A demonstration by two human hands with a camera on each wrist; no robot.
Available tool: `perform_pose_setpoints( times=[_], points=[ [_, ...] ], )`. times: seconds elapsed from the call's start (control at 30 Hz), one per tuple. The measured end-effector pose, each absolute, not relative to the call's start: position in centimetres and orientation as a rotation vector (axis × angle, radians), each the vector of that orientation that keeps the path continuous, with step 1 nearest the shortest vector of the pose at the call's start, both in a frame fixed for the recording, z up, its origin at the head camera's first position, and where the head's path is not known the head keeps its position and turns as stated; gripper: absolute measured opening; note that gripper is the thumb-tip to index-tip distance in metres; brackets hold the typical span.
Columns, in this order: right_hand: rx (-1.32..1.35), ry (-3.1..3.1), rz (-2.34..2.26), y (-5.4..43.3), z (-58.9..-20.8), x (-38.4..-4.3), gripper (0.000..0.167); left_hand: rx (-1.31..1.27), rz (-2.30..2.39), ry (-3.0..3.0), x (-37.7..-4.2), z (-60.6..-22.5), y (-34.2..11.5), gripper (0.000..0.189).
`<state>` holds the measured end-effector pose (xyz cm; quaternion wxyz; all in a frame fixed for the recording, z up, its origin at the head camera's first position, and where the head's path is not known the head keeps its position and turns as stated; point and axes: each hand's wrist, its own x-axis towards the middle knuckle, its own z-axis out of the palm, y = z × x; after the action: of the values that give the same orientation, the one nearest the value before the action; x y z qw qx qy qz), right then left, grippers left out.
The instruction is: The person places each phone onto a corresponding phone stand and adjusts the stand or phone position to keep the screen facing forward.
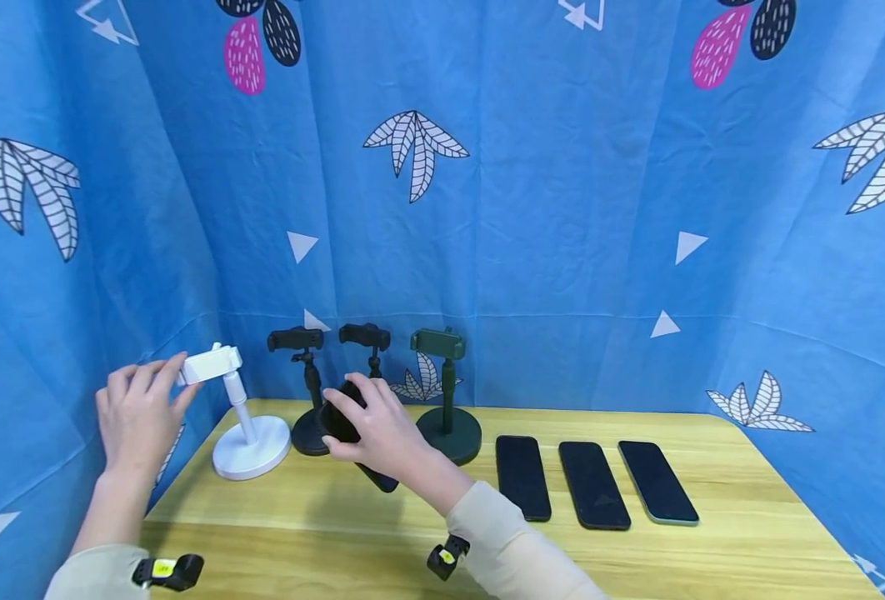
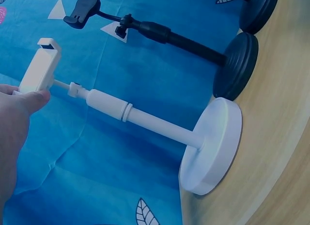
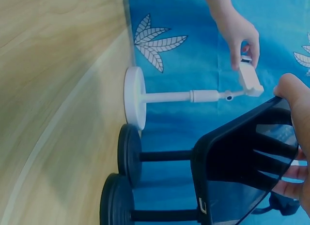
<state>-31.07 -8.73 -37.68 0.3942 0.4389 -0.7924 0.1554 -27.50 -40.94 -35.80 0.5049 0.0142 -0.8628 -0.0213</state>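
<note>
My left hand (image 1: pixel 135 412) pinches the near end of the clamp (image 1: pixel 213 364) on a white phone stand (image 2: pixel 160 128), with the thumb below and the fingers above. The stand's round base rests on the table at the far left. In my right hand (image 1: pixel 393 429) a black phone (image 3: pixel 227 162) is held tilted above the table, thumb on one edge and fingers on the other. Its glossy face shows dark finger shapes in the right wrist view. The phone overlaps the two black phone stands (image 1: pixel 311 375) there, partly hiding them.
A dark green phone stand (image 1: pixel 448 392) stands just beyond my right hand. Three dark phones lie in a row to the right: one phone (image 1: pixel 522 477), a middle phone (image 1: pixel 594 485) and an outer phone (image 1: pixel 658 482). A blue patterned curtain (image 1: pixel 562 250) surrounds the wooden table (image 1: pixel 757 533).
</note>
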Motion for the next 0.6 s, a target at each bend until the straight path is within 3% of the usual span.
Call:
perform_pose_setpoints(
  times=[0.6],
  points=[
    [1.139,-2.034,0.388,-11.4,-36.6,-30.9,0.054,0.014,-0.091,-2.072,-27.7,-35.8,-41.3,0.056]
  ],
)
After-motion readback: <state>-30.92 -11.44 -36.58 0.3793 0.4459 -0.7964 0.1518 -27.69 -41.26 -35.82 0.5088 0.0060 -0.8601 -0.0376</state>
